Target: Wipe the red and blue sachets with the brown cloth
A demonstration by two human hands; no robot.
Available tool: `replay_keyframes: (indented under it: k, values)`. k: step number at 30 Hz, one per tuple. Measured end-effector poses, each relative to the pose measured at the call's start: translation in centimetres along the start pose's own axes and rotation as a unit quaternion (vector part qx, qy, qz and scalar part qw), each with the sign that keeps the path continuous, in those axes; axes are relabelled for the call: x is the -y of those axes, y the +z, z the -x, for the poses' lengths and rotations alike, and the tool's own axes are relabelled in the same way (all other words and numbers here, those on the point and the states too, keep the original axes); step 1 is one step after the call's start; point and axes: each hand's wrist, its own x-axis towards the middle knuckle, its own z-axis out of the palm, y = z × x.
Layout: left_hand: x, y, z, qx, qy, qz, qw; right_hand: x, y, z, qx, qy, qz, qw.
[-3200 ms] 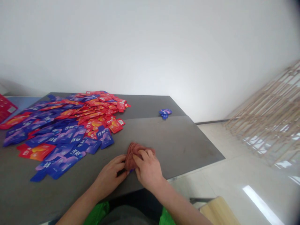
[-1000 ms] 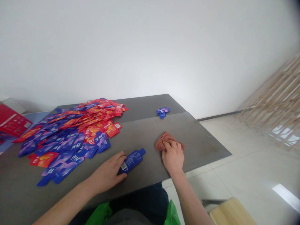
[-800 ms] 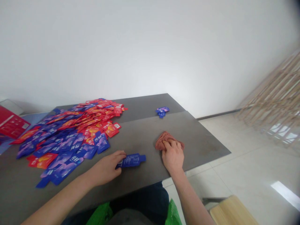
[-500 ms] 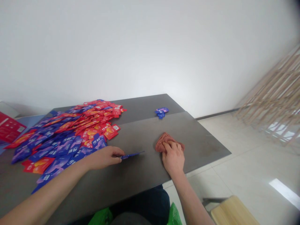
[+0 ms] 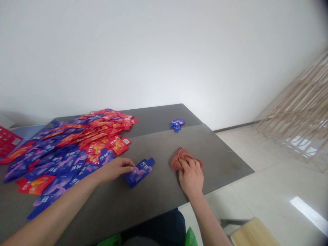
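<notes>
My left hand (image 5: 115,169) pinches the near end of a blue pouch (image 5: 140,170) that lies print side up on the dark grey table (image 5: 164,191). My right hand (image 5: 191,176) rests with curled fingers on a crumpled reddish-brown cloth (image 5: 179,159) to the right of the pouch. A big heap of red and blue pouches (image 5: 71,147) spreads over the table's left half, just beyond my left hand.
A small cluster of blue pouches (image 5: 176,123) lies at the table's far side near the seam. A red box (image 5: 7,143) shows at the left edge. Wooden racks (image 5: 297,116) lean at the right. A wooden stool (image 5: 252,232) stands by my right leg.
My left hand turned the blue pouch over from its barcode side to its printed side and drew it slightly left. The right hand stayed on the cloth, which earlier moved away to the right.
</notes>
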Motion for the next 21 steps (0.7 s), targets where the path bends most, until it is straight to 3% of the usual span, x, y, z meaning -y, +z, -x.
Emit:
replay_keyframes:
  k: [9,15,18,21]
  values:
    - [1.7,0.9,4.0,-0.042,0.075,-0.071,0.994,-0.4,0.1,0.2,-0.004,-0.016,0.008,1.0]
    - [3.5,2.2,6.5,-0.061,0.071,-0.144,0.985,-0.4,-0.1,-0.2,0.008,-0.029,0.01,0.999]
    - [3.1,3.5,6.6,-0.087,0.067,-0.173,0.979,1.4,-0.7,-0.5,0.03,-0.052,-0.005,0.998]
    - [2.8,5.1,6.9,-0.121,0.058,-0.206,0.969,4.9,-1.3,-1.0,0.061,-0.105,-0.032,0.992]
